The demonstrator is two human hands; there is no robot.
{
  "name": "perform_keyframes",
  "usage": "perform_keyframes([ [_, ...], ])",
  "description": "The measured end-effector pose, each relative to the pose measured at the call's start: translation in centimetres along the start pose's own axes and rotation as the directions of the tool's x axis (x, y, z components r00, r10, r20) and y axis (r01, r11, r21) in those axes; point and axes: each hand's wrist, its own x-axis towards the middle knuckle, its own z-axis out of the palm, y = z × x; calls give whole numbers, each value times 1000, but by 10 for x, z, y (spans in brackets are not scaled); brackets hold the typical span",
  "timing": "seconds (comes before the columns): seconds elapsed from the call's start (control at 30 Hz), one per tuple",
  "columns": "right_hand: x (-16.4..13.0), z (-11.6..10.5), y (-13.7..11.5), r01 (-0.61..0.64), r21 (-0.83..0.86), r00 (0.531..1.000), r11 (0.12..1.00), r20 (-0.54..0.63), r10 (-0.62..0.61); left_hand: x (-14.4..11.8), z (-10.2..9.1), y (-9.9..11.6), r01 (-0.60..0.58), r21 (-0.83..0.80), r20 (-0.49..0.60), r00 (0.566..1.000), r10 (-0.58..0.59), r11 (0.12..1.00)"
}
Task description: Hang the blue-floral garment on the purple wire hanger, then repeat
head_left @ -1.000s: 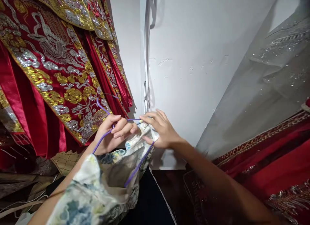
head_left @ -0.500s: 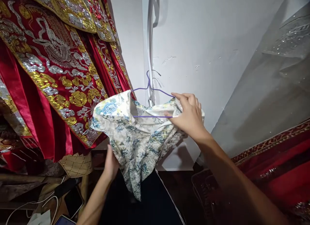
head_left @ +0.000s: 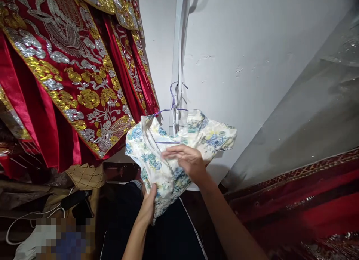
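Where the two hands meet the cloth, both rest on one floral garment [head_left: 157,151], white with blue and yellow flowers. Right hand [head_left: 186,161]: one, palm down, fingers extended and slightly spread, laid flat across the front of the garment; the grip is loose and largely open, pressing rather than pinching, and blurred at the fingertips. Right forearm runs in from the lower right, bare. Left hand [head_left: 148,207]: one, raised from below on a bare forearm, fingers curled around the garment's lower hem; the grip is closed on a fold of that cloth. Garment: one, draped over one purple wire hanger [head_left: 172,103], whose hook stands upright above the neckline and whose lower bar shows inside the collar opening. The hook lies against a white vertical strip [head_left: 179,58] on the white wall [head_left: 252,47]; whether it is caught on anything cannot be told. Left of the garment, near but apart: red robes [head_left: 70,77] with gold and silver embroidery, at least two, hanging in overlapping layers. At right: one grey sequinned cloth [head_left: 308,114] and, below it, red trimmed fabric [head_left: 308,200]. At lower left: one white cable [head_left: 25,217], lying looped.
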Motion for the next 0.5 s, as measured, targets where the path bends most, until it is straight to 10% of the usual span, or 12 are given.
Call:
perform_keyframes([
  [0.13, -49, 22, 37, -90, 297, 960, 951, -227, 162, -21, 8, 10, -72, 144, 43, 997, 67, 987],
  [0.23, -88, 31, 63, -144, 301, 778, 943, -554, 296, -28, 10, 17, -41, 179, 25, 999, 38, 983],
  [0.37, -97, 20, 68, -463, 122, 800, 878, -370, 473, -30, 11, 23, -51, 201, 40, 998, 44, 978],
  [0.5, -79, 7, 62, -472, -205, 876, 857, -212, 432, -30, 10, 26, -72, 243, 72, 996, 57, 967],
])
